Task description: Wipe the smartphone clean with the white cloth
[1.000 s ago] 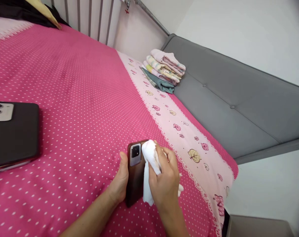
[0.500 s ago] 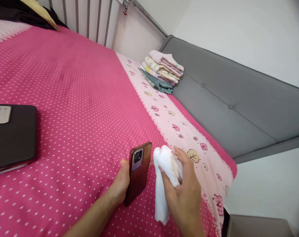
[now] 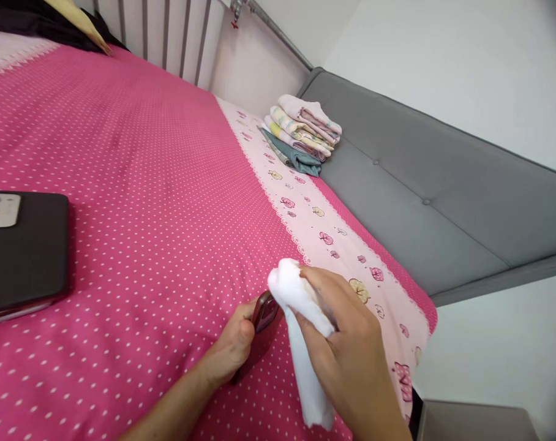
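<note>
At the far left, a black-cased phone (image 3: 30, 257) lies on the pink dotted bedspread (image 3: 154, 184), cut off by the edge of the view; its pale camera block shows 3 dark lenses. Beyond it, at the top, black fabric (image 3: 34, 24) and a strip of yellow fabric (image 3: 82, 23) lie on the bed near a ribbed white radiator (image 3: 156, 33).

Near the lower middle, the left hand (image 3: 229, 346) is partly closed around a brown-cased phone (image 3: 262, 337), gripping it by its left side, thumb bent towards the back. The phone stands tilted above the bedspread, seen nearly edge-on. Just to its right, the right hand (image 3: 346, 346) is curled around a bunched white cloth (image 3: 303, 349), whose loose end hangs down. The cloth overlaps the phone's upper corner in the view; I cannot tell whether they touch.

Farther back, a stack of folded fabrics (image 3: 303, 131) rests against the grey padded headboard (image 3: 420, 184).
</note>
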A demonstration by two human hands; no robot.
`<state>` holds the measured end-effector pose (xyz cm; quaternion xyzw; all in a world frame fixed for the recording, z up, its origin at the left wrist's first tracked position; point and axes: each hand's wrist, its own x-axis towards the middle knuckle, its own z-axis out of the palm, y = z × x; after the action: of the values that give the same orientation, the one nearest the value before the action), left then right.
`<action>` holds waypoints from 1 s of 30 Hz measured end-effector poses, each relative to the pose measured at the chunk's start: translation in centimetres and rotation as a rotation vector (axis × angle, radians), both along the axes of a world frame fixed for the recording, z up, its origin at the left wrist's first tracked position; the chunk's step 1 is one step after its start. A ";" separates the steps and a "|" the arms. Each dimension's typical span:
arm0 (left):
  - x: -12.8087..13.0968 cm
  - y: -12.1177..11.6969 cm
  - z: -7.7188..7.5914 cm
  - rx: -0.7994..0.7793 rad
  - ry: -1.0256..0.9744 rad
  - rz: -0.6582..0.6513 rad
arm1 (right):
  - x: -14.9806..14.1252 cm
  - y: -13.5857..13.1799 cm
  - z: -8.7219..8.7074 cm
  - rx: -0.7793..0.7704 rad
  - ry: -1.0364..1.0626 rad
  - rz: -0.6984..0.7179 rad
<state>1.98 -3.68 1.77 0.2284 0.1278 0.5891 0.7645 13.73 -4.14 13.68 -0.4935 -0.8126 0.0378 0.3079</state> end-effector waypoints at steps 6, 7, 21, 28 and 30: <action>-0.1 0.2 0.1 0.156 0.157 -0.037 | 0.8 0.0 0.6 -0.013 -0.040 0.052; -0.1 0.2 0.2 0.165 0.164 -0.043 | 1.1 0.3 0.5 -0.003 -0.044 0.032; 0.4 0.1 -0.7 0.228 0.223 0.025 | 0.1 -0.9 1.2 -0.021 -0.079 0.115; 0.7 0.3 -0.7 0.267 0.279 0.050 | -0.6 -0.2 -0.2 0.129 -0.080 -0.003; 0.8 0.3 -0.8 0.193 0.240 0.058 | -1.0 -0.1 -1.0 0.198 -0.079 -0.015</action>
<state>2.76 -3.35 0.94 0.3657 0.1677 0.5888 0.7010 12.75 -4.20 12.73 -0.4679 -0.8201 -0.0645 0.3231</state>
